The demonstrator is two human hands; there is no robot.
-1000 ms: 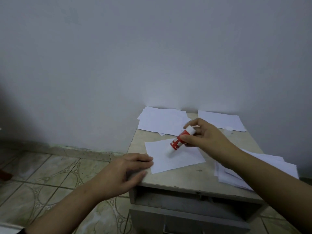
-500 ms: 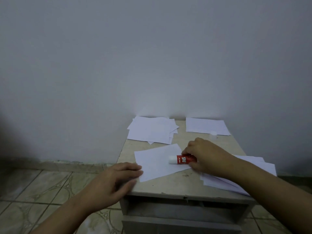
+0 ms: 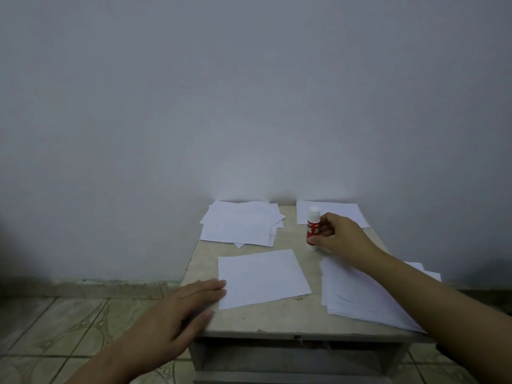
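Note:
A red and white glue stick stands upright on the small beige table, with its white cap on top. My right hand holds it by the red middle, fingers curled round it. A single white sheet lies flat in the middle of the table. My left hand lies flat with straight fingers at the table's left front corner, its fingertips touching the sheet's left edge.
A loose pile of white sheets lies at the back left, another sheet at the back right, and a stack of paper under my right forearm. The table stands against a plain wall, with an open drawer slot below and tiled floor to the left.
My right hand carried the glue stick off the middle sheet to the back right and stood it upright with its cap on. My left hand stayed at the sheet's left edge.

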